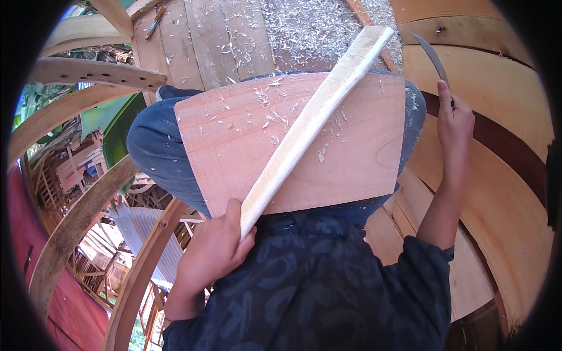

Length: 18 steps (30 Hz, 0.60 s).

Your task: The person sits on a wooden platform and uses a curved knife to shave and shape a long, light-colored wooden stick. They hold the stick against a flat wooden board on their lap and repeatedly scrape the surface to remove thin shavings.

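Observation:
A long pale strip of wood (319, 117) slants across a plywood board (234, 140) that rests on my lap. My left hand (216, 243) is closed around the strip's near end, close to my body. The strip's far end reaches past the board's far edge. Out to the right, my right hand (455, 120) grips a knife (433, 58) with a curved blade pointing up and away. The blade is apart from the strip. My fingers hide most of the knife's handle. Small wood shavings (272, 85) lie scattered on the board.
Plank flooring (199, 44) with a thick spread of shavings (316, 26) lies beyond my knees. Curved wooden ribs (88, 216) rise at the left, with corrugated sheeting (146, 240) beyond them. Broad planks (497, 187) form a wall at the right. A small tool-like object (154, 23) lies far left.

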{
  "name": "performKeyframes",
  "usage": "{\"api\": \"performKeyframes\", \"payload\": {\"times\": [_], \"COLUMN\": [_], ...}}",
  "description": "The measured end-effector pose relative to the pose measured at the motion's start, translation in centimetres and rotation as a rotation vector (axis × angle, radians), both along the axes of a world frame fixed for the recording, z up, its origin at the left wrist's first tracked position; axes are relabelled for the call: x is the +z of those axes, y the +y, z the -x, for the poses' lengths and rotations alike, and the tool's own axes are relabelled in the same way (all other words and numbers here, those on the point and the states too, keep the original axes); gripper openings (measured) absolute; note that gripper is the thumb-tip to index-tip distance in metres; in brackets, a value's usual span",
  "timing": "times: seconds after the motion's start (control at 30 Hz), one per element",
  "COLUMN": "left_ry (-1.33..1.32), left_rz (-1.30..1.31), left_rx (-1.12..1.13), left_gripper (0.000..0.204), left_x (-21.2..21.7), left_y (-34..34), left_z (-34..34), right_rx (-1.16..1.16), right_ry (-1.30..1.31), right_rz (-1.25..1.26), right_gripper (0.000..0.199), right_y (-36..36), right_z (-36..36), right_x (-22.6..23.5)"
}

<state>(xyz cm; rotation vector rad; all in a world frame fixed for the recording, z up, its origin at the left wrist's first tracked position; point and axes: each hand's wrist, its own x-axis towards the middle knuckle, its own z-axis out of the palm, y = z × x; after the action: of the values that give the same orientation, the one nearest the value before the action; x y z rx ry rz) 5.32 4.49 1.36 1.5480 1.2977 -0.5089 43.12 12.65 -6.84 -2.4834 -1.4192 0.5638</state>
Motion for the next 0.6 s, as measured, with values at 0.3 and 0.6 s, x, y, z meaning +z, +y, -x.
{"api": "performKeyframes", "payload": {"times": [0.3, 0.6], "left_ry": [-0.06, -0.11], "left_rz": [0.063, 0.054], "left_rx": [0.078, 0.062], "left_gripper": [0.034, 0.033], "left_x": [-0.3, -0.4], "left_y": [0.4, 0.6], "left_z": [0.3, 0.5], "right_rx": [0.54, 0.141], "right_ry": [-0.039, -0.036], "right_rz": [-0.121, -0.2], "right_gripper": [0.059, 0.065], "right_y": [-2.9, -0.9], "right_z": [7.3, 3.9], "right_x": [0.1, -2.5]}}
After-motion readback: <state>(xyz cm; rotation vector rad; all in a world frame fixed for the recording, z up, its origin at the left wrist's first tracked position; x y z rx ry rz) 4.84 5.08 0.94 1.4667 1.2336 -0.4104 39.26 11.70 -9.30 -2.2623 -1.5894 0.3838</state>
